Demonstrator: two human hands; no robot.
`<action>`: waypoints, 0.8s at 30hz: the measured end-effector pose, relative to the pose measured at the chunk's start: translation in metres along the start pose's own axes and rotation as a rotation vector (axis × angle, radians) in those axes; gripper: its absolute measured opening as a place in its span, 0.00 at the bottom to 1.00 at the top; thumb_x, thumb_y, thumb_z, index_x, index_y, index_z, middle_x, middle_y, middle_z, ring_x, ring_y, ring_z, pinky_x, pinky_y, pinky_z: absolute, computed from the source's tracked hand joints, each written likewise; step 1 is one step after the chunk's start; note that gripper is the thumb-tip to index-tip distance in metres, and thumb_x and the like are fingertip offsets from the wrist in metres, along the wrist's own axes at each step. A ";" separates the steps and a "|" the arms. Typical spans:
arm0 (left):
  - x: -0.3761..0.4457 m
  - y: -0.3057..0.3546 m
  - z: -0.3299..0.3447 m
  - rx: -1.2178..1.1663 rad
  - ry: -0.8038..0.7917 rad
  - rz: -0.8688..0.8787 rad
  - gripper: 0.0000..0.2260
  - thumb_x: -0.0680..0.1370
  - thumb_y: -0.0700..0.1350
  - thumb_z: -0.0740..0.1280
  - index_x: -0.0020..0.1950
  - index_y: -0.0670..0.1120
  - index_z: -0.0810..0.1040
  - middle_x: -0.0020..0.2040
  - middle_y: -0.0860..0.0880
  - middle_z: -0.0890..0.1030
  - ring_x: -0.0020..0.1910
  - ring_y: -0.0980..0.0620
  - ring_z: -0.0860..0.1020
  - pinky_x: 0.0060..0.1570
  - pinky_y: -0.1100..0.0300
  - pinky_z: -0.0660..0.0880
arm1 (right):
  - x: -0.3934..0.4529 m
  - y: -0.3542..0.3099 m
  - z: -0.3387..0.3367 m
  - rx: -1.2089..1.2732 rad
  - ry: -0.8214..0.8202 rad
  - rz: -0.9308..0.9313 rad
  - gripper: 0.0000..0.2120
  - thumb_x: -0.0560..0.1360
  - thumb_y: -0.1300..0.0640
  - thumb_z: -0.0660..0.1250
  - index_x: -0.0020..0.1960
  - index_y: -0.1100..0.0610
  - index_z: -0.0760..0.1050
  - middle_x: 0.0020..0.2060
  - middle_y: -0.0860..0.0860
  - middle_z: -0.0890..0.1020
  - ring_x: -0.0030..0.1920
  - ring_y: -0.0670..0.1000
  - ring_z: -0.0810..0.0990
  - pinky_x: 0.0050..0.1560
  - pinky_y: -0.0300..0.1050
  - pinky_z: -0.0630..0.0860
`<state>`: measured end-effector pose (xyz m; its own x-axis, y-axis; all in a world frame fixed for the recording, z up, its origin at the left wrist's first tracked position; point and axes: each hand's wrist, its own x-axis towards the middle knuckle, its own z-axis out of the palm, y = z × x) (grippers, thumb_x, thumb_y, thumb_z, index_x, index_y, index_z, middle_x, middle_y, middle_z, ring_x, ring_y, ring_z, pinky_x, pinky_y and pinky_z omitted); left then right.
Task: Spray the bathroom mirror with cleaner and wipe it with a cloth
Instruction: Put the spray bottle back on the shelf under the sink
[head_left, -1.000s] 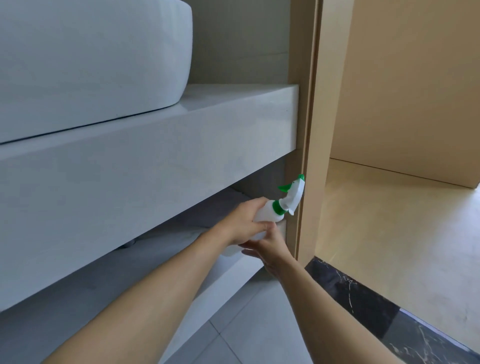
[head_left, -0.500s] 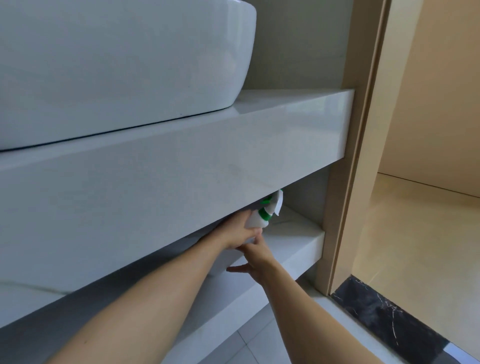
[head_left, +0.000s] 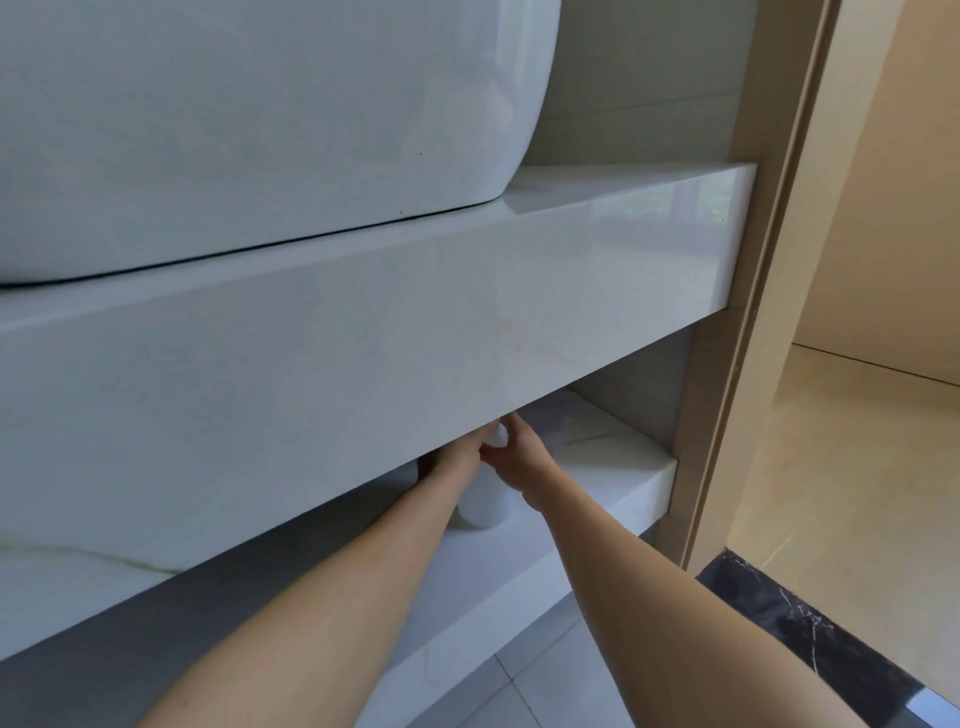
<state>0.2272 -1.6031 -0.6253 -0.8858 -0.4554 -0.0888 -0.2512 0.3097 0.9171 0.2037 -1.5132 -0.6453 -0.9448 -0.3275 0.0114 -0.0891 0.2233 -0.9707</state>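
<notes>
The white spray bottle (head_left: 482, 501) stands upright on the lower shelf (head_left: 613, 483) under the counter. The counter's front edge hides its green-and-white spray head. My right hand (head_left: 519, 460) holds the bottle's upper part, thumb across the front and fingers up along its shoulder. My left hand (head_left: 460, 449) is against the bottle's left side, and its fingers are hidden behind the counter's front edge. No mirror or cloth is in view.
A white basin (head_left: 260, 130) sits on the thick pale counter (head_left: 363, 332), which overhangs the shelf closely. A beige door frame (head_left: 753, 312) bounds the shelf on the right. Beyond it lie a dark marble threshold (head_left: 789, 623) and a beige floor.
The bottle has gone from tilted in the air to standing on the lower shelf, its spray head now hidden under the counter. Both hands moved in with it, and the view shifted left.
</notes>
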 end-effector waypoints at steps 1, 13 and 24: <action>-0.002 0.001 0.001 0.010 0.068 0.046 0.25 0.80 0.52 0.66 0.75 0.47 0.67 0.72 0.51 0.71 0.71 0.50 0.68 0.55 0.70 0.60 | 0.001 0.003 -0.001 -0.028 -0.010 -0.015 0.27 0.78 0.59 0.71 0.75 0.53 0.67 0.71 0.51 0.75 0.73 0.52 0.70 0.59 0.41 0.68; -0.045 -0.012 0.017 0.270 0.453 0.083 0.14 0.81 0.53 0.62 0.51 0.44 0.80 0.55 0.41 0.83 0.52 0.39 0.79 0.47 0.53 0.72 | -0.001 0.003 -0.024 -0.238 0.007 -0.008 0.22 0.77 0.60 0.68 0.71 0.55 0.75 0.66 0.51 0.81 0.67 0.53 0.78 0.60 0.45 0.75; -0.086 0.103 0.123 0.219 -0.041 0.558 0.16 0.82 0.46 0.57 0.34 0.48 0.68 0.37 0.46 0.79 0.38 0.45 0.75 0.35 0.55 0.69 | -0.065 -0.036 -0.180 -0.273 0.483 0.028 0.20 0.82 0.59 0.61 0.31 0.58 0.73 0.25 0.50 0.75 0.23 0.44 0.72 0.21 0.32 0.65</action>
<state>0.2294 -1.4298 -0.5710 -0.9202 -0.1431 0.3645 0.1859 0.6595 0.7283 0.2110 -1.3345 -0.5673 -0.9795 0.1258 0.1573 -0.0793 0.4770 -0.8753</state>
